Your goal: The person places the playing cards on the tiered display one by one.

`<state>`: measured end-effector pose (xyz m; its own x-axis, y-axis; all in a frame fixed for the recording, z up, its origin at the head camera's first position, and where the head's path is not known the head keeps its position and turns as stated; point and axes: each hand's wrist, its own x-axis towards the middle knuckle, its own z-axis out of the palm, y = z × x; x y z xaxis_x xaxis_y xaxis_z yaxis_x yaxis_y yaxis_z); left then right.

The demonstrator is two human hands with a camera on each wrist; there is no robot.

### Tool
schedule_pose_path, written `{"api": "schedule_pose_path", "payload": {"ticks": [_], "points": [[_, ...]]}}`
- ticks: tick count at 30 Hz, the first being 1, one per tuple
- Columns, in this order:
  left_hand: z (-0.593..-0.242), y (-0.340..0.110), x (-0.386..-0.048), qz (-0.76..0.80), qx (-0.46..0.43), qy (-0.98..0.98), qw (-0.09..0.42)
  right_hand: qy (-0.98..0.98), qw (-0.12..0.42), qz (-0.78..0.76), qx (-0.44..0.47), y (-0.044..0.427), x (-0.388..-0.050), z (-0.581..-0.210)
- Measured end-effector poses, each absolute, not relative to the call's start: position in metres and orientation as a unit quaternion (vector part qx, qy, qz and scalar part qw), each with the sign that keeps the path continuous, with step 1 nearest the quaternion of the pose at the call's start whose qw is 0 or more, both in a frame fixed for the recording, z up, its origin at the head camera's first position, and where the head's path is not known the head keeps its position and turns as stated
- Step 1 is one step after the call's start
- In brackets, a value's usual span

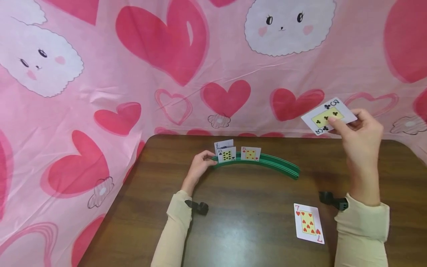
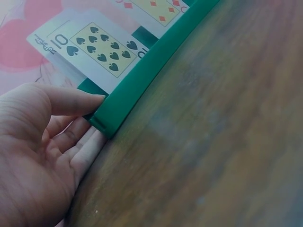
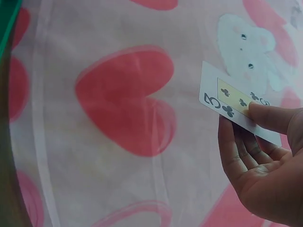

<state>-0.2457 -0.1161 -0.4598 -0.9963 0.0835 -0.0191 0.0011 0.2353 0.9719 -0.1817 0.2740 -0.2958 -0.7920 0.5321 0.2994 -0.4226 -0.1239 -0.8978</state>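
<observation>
My right hand (image 1: 361, 135) pinches a three of clubs card (image 1: 321, 118) in the air, thumb on its face; in the right wrist view the fingers lie behind the card (image 3: 213, 94). With thumb and fingers, my left hand (image 1: 199, 167) grips the left end of a curved green card holder (image 1: 280, 166). Standing in the holder are a ten of spades (image 1: 227, 155), a partly covered card (image 1: 224, 144) behind it, and a five of diamonds (image 1: 251, 154). The left wrist view shows my left hand (image 2: 42, 142) at the holder's end (image 2: 113, 113).
A seven of hearts (image 1: 308, 223) lies face up on the brown wooden table (image 1: 247, 230), near my right forearm. Behind and to the left of the table hangs a pink cloth (image 1: 140, 78) with hearts and white faces. Each wrist carries a black camera mount.
</observation>
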Motion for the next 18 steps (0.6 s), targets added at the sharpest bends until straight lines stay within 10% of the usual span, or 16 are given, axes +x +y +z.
{"api": "schedule_pose_path", "payload": {"ticks": [18], "points": [[-0.455, -0.114, -0.242, 0.613, 0.025, 0.790, 0.026, -0.505, 0.349, 0.789, 0.010, 0.251, -0.194, -0.288]]}}
